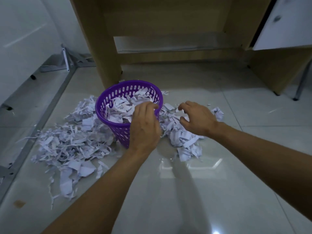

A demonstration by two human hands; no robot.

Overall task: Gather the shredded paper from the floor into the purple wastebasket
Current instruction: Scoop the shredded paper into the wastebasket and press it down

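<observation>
Left pile: the biggest heap of shredded paper [67, 146] lies on the tiled floor [219, 191], left of and nearer than the purple wastebasket [108, 105].
Wastebasket: upright, partly filled with shreds.
Right pile: a smaller heap [182, 137] touches the basket's right side, directly under the right hand.
Left hand [143, 124]: over the near rim, fingers curled; whether they grip anything, I cannot tell.
Right hand [197, 117]: nearer the right pile, fingers spread and hooked, holding nothing.

purple slotted wastebasket [108, 105], white shredded paper [70, 146], pale glossy floor [219, 191]
</observation>
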